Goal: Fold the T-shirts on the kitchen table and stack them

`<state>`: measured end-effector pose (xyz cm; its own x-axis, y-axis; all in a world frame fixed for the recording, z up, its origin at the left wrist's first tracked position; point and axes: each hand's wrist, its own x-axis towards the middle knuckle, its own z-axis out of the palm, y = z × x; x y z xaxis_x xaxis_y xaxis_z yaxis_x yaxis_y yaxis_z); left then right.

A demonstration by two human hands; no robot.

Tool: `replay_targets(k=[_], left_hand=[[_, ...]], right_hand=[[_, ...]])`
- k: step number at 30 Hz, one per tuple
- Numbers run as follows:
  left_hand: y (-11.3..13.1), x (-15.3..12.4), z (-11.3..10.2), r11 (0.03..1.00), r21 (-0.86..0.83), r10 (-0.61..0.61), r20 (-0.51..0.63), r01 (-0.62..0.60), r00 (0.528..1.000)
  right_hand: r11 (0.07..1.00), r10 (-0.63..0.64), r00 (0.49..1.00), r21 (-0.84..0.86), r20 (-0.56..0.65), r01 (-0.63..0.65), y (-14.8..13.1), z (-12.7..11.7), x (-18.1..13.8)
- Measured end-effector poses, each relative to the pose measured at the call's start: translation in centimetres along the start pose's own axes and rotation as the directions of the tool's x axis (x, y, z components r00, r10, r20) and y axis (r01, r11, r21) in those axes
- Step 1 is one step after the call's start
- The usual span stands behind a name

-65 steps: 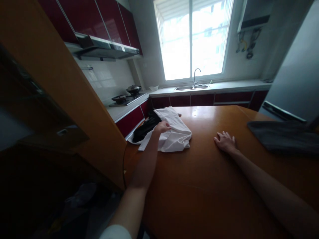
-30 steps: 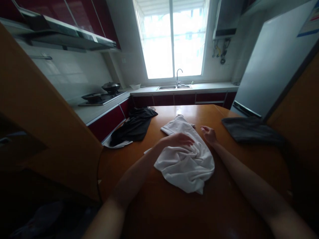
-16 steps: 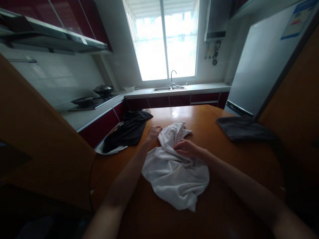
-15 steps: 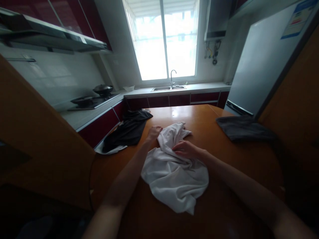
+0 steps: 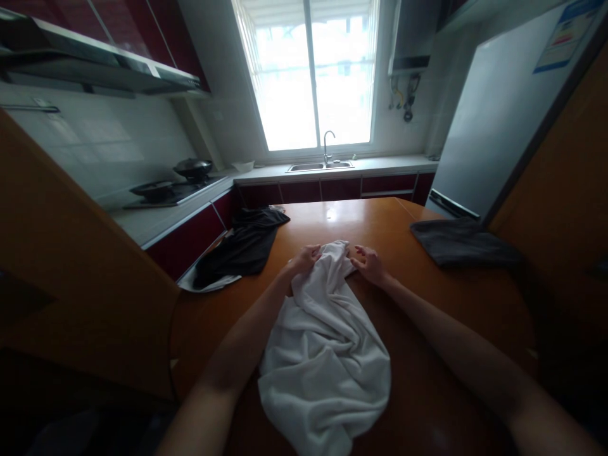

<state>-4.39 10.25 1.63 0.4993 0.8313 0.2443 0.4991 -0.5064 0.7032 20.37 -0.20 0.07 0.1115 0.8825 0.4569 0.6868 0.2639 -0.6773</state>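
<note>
A crumpled white garment (image 5: 327,361) lies lengthwise on the brown wooden table (image 5: 441,316), its narrow end away from me and its wide part toward me. At the left of the far end, my left hand (image 5: 306,258) has its fingers closed on the fabric. My right hand (image 5: 371,265) is at the other side of that end, fingers apart, with the thumb near or touching the edge; contact is hard to tell. Folds hide the garment's exact shape.
Dark clothing (image 5: 242,250) with a white piece under it lies at the table's left edge. A folded dark grey cloth (image 5: 463,242) is on the right. Beyond stand a counter with a sink (image 5: 306,167), a stove with pans (image 5: 192,167), and a fridge (image 5: 489,126).
The white garment is stretched longer, its near part closer to me. My right hand has left its middle and moved up to the far right edge. My left hand shifted slightly right and nearer.
</note>
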Motion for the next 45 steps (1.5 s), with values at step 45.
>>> replay_targets(k=[45], left_hand=[[0.6,-6.3,-10.6,0.985,0.104,-0.148,0.074,0.140,0.986]], right_hand=[[0.911,0.123,0.989,-0.404,0.083,-0.079,5.5,-7.2,1.7]])
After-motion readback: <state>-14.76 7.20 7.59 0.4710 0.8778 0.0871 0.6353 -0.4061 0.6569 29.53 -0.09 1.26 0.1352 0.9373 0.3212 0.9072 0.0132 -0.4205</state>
